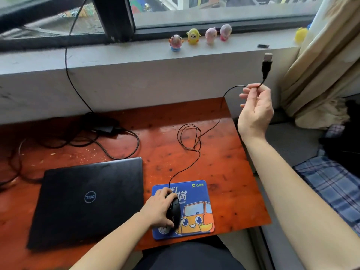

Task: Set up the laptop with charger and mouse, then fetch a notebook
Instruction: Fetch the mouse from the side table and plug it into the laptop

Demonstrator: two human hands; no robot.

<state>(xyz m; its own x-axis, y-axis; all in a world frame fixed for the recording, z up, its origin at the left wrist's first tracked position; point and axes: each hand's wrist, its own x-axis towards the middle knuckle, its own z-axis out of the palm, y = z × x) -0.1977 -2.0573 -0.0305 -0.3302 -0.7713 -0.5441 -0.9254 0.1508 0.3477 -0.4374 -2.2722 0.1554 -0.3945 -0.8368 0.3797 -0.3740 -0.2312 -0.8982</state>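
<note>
Black cord is pinched in the fingertips of the right hand, held high at about 2 o'clock from the mouse. Its other fingers are spread loose. The silver plug sticks up just above the pinch.

The left hand is curled over the black mouse and holds it on the blue mouse pad. Between the two hands the cord lies in loops on the red wooden desk.

The laptop sits shut at 9 o'clock from the pad. I think the plug goes into its side next. It would help to slide the fingers up onto the plug so it does not wobble, and to move slowly so the loops do not knot. I cannot see a port from here.

The charger block lies at 12 o'clock from the laptop. I see no notebook.
</note>
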